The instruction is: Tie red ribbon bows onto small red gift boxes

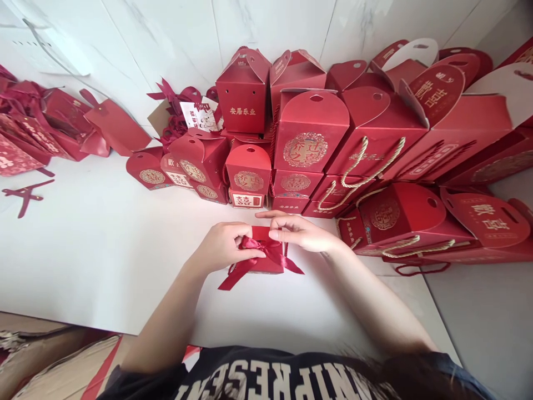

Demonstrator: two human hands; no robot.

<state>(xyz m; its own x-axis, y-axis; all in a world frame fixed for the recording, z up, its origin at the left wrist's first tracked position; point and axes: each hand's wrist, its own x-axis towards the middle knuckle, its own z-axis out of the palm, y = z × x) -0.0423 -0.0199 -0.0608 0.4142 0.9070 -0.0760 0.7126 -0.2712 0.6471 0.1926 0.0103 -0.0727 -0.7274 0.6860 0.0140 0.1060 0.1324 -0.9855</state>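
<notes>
A small red gift box (266,268) stands on the white table in front of me, with a shiny dark-red ribbon bow (263,248) across its top. My left hand (225,244) is closed, pinching the left side of the bow between thumb and fingers. From the right, my right hand (302,233) pinches at the bow's upper right edge with thumb and a finger, while its forefinger stretches out above. Two ribbon tails hang down, one to the lower left and one to the right. The fingers partly cover the box top and the knot.
Red gift boxes (314,130), several with rope handles, are stacked along the tiled wall and to the right. Red bags (62,125) lie at the far left, near a loose ribbon bow (27,195). Cardboard boxes (50,361) sit below the table's front left edge.
</notes>
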